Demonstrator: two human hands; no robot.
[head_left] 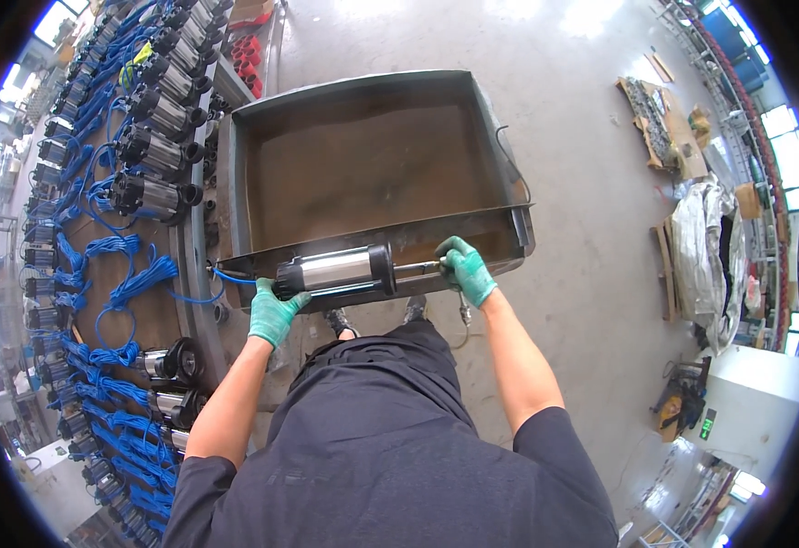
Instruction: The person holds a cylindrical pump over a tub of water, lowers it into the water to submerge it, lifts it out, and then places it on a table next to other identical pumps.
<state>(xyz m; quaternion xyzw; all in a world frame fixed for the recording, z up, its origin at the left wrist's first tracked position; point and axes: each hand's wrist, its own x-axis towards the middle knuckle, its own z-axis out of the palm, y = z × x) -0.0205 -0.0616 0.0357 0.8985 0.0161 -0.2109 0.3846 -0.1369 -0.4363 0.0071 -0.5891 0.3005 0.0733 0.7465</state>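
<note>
A cylindrical electric pump (pixel 337 270), with a shiny steel body and black ends, lies sideways on the near edge of a rectangular metal tank (pixel 372 230). My left hand (pixel 274 315), in a green glove, grips its ribbed black left end, where a blue cable runs off to the left. From the pump's right end a thin metal rod or tube (pixel 418 266) sticks out. My gloved right hand (pixel 466 271) is closed around a metal fitting at that tube's outer end; the fingers partly hide it. A thin hose with a metal connector (pixel 464 312) hangs below this hand.
Brownish water (pixel 372 164) fills the tank's large compartment. On the left, a long bench (pixel 134 310) carries rows of similar pumps (pixel 151 194) and coiled blue cables (pixel 139 279). Red cup-like parts (pixel 248 62) sit beyond the tank's left corner. Flattened cardboard (pixel 682 137) lies on the floor at right.
</note>
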